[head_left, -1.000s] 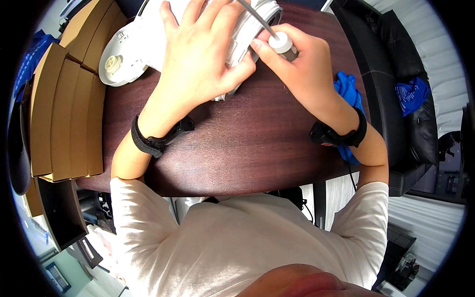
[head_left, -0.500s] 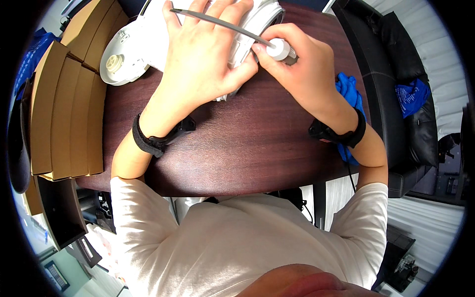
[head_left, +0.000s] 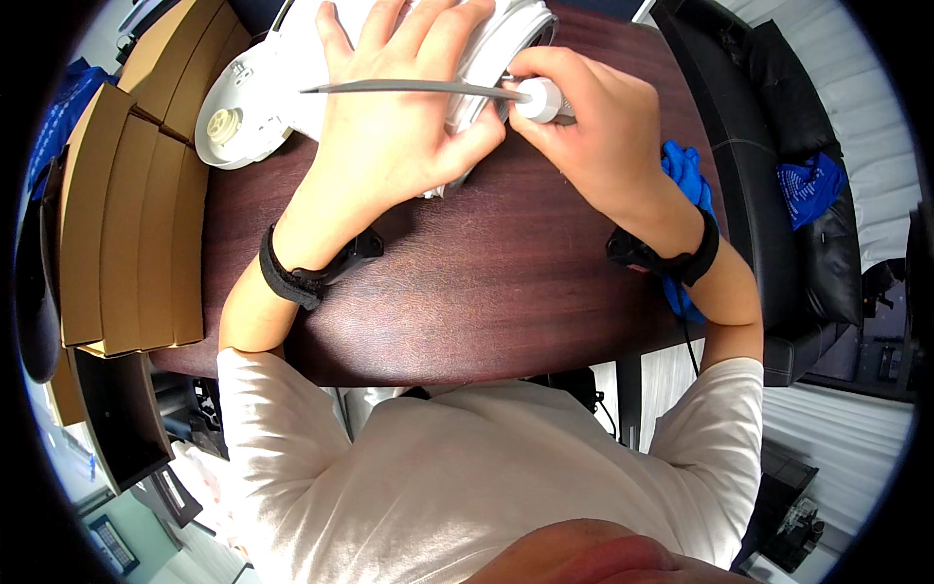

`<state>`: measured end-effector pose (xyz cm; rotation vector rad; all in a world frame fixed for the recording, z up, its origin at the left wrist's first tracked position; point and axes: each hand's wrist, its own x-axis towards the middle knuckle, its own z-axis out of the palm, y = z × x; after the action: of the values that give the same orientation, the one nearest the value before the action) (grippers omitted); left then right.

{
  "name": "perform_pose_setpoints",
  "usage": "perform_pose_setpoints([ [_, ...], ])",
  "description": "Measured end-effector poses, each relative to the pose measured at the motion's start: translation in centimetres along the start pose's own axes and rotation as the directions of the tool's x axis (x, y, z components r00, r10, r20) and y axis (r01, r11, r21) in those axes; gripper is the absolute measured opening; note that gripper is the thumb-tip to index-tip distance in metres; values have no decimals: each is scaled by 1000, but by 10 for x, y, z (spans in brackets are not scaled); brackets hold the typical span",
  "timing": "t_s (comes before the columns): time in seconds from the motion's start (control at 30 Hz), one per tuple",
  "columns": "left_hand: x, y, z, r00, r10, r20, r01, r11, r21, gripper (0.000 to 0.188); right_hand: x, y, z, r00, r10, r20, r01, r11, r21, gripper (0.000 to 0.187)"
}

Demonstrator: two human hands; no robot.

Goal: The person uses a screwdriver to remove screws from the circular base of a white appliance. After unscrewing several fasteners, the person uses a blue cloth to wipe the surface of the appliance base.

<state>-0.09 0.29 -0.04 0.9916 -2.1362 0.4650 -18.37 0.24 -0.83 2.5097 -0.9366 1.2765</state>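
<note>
My right hand (head_left: 618, 122) is closed round the white and grey handle of a screwdriver (head_left: 540, 101). Its long dark shaft points left and passes above the back of my left hand (head_left: 384, 127). That hand lies with fingers spread on a white plastic appliance (head_left: 304, 54) at the far side of the table, its thumb stretched toward the right hand. The appliance's surface under the palm is hidden. To its left rests a round white plastic part (head_left: 255, 144) with a cream-coloured hub.
Brown cardboard boxes (head_left: 126, 224) stand along the left side of the dark wooden table (head_left: 457, 282). Blue gloves or cloth (head_left: 687, 175) lie at the right edge, partly behind my right forearm. A black sofa (head_left: 759, 195) stands beyond, with a blue cloth item (head_left: 812, 190) on it.
The screwdriver has turned in my right hand, its tip swinging down and nearer to me, so the shaft is now almost level. My left hand has hardly moved.
</note>
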Motion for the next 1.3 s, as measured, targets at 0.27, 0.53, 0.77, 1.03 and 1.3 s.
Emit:
perform_pose_setpoints([
  [0.27, 3, 2, -10, 995, -10, 95, 11, 1000, -9, 69, 0, 4, -5, 997, 82, 6, -82, 993, 80, 24],
  [0.53, -2, -1, 0, 1000, -4, 21, 3, 1000, 28, 60, -28, 74, -56, 910, 370, 185, -370, 928, -36, 15],
  [0.77, 0, -2, 0, 1000, 7, 20, -8, 999, 43, 61, -87, 181, -65, 334, 823, 460, -901, 421, -100, 27],
  [1.03, 2, -2, 0, 999, 1, 38, -2, 999, 34, 63, -106, 221, -40, 162, 859, 486, -968, 233, -89, 32],
  [1.3, 0, -2, -3, 998, -14, 60, 12, 1000, 24, 64, -92, 201, -51, 179, 850, 496, -979, 205, 2, 33],
])
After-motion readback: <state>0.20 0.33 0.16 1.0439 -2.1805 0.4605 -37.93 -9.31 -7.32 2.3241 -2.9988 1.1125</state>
